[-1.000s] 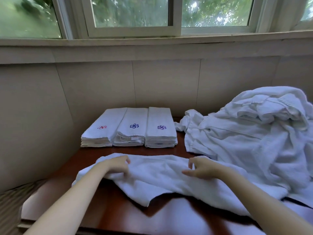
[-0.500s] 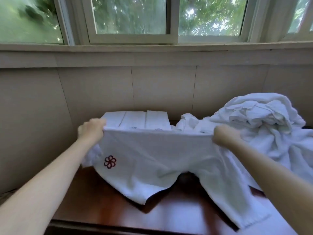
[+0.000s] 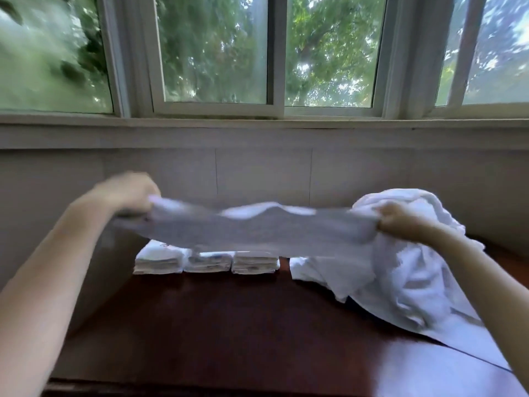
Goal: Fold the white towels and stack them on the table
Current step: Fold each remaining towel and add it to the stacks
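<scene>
Nearest the camera, a dark reddish-brown wooden table [image 3: 229, 333] fills the lower part of the view, its front stretch bare. Above it, two bare forearms reach forward from the lower corners. Between them a white towel [image 3: 257, 230] is held up in the air, stretched wide and roughly level, well clear of the tabletop; it is blurred, and its underside looks grey in shadow with a brighter strip along the far edge. At the towel's left end, the left hand [image 3: 128, 193] is closed over the cloth, knuckles up, though blur hides the fingers' exact placing. At the right end, the right hand [image 3: 400, 222] is clenched on the other end, the fabric bunched in its grip. Below and behind the lifted towel, three stacks of folded towels [image 3: 206, 260] stand side by side in a row at the back of the table, touching or nearly so, their tops partly hidden by the held cloth. To the right, a loose pile of unfolded white towels [image 3: 400, 276] slumps across the table's right side and runs down toward the near right corner. Behind everything rises a pale panelled wall [image 3: 263, 170], then a sill, and above it a white-framed window [image 3: 274, 53] showing green leaves.
</scene>
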Motion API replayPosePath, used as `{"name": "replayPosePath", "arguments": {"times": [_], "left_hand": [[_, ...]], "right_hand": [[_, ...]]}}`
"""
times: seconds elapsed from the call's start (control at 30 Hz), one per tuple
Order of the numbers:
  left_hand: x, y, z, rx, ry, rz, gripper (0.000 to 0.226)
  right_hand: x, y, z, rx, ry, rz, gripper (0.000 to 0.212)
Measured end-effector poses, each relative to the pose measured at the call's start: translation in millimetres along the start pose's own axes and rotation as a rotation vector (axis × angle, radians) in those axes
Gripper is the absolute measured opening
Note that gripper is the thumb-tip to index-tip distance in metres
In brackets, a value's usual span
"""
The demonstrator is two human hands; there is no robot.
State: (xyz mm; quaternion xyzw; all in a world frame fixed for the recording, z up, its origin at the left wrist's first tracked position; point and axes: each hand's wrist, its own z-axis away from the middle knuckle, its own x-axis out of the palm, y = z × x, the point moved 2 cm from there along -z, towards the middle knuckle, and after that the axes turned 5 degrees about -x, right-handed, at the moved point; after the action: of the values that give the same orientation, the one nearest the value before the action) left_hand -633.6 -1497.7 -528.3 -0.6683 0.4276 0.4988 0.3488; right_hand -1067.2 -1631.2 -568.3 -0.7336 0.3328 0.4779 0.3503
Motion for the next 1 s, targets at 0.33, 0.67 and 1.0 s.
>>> {"name": "replayPosePath", "arguments": {"times": [0.33, 0.67, 1.0], "left_hand": [[250.8, 42.2, 112.4, -0.087, -0.568, 0.127, 0.058], [258.4, 3.1, 102.4, -0.226, -0.281, 0.057, 0.027], [283.2, -21.5, 30.5, -0.272, -0.22, 0.163, 0.036]], "right_hand": [[200.8, -28.4, 61.1, 0.043, -0.46, -0.04, 0.043], [218.3, -28.2, 56.1, 0.151, -0.495, 0.32, 0.031], [281.1, -26.5, -1.3, 0.025, -0.236, 0.143, 0.043]]}}
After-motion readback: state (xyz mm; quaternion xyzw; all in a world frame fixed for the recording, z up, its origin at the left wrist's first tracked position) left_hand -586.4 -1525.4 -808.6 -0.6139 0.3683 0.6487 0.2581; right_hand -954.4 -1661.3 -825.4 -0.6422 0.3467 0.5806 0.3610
